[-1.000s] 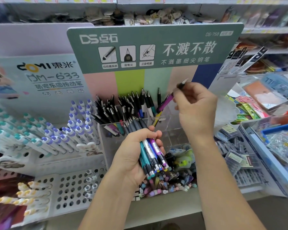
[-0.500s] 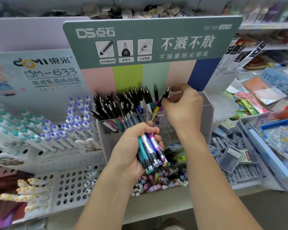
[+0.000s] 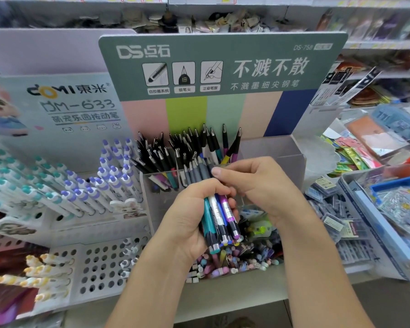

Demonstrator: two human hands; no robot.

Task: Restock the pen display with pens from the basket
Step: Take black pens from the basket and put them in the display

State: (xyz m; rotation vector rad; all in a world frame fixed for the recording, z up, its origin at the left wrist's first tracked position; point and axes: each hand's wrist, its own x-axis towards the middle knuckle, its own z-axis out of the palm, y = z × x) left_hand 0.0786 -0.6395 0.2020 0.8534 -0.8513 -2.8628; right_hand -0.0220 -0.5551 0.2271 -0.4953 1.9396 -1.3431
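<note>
My left hand (image 3: 187,216) grips a bundle of pens (image 3: 219,214) with teal, white, blue and purple barrels, their grey grips pointing up toward the display. My right hand (image 3: 263,185) is at the top of that bundle, thumb and fingers pinching the grey grip end of one pen. Behind the hands stands the clear pen display (image 3: 282,150). Its left compartments hold many black-tipped pens (image 3: 187,147), with a yellow and a purple pen (image 3: 232,150) leaning at the right of them. The right compartments look empty. No basket can be made out.
A green sign board (image 3: 223,67) rises behind the display. A white perforated rack (image 3: 100,268) with blue-capped and teal-capped pens stands to the left. Below the hands lies a tray of small pastel items (image 3: 242,259). A clear bin (image 3: 365,209) of packets sits to the right.
My right hand lowered a purple and yellow pen into the display, let it go, and came back down to the bundle. My left hand has kept its hold on the bundle.
</note>
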